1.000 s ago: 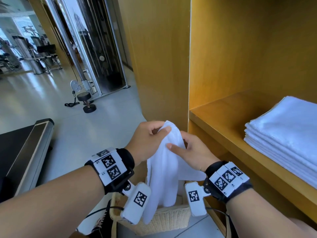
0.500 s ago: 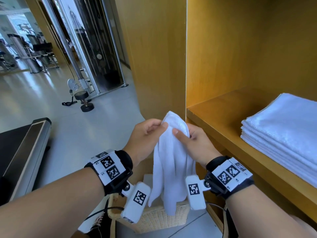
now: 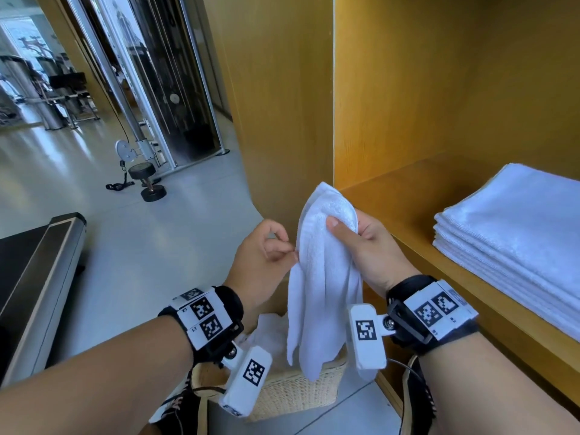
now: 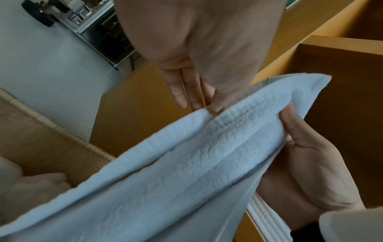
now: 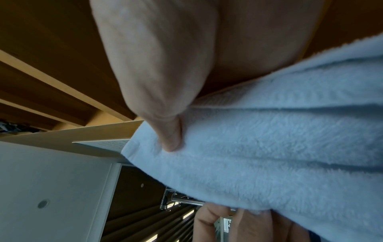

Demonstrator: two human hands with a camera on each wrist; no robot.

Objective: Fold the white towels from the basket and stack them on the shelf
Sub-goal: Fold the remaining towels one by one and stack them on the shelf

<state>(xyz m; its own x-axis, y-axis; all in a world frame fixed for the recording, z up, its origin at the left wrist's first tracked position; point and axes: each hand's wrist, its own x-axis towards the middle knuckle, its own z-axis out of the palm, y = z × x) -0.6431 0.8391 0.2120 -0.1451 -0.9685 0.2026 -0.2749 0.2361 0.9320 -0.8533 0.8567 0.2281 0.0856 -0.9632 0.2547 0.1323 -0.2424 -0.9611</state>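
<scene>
Wooden shelf (image 3: pixel 392 196) beside both hands: right hand (image 3: pixel 373 246) pinches the limp towel (image 3: pixel 320 277) by its top; left hand (image 3: pixel 263 259) nips its edge. Soft, light, floppy; best held at corners.

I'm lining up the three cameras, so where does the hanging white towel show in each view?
Head: white towel hangs centre, above the basket.
Left wrist: towel runs diagonally across the lower frame.
Right wrist: towel fills the right side.
Shared landmark: the right hand's thumb pressing it.
</scene>
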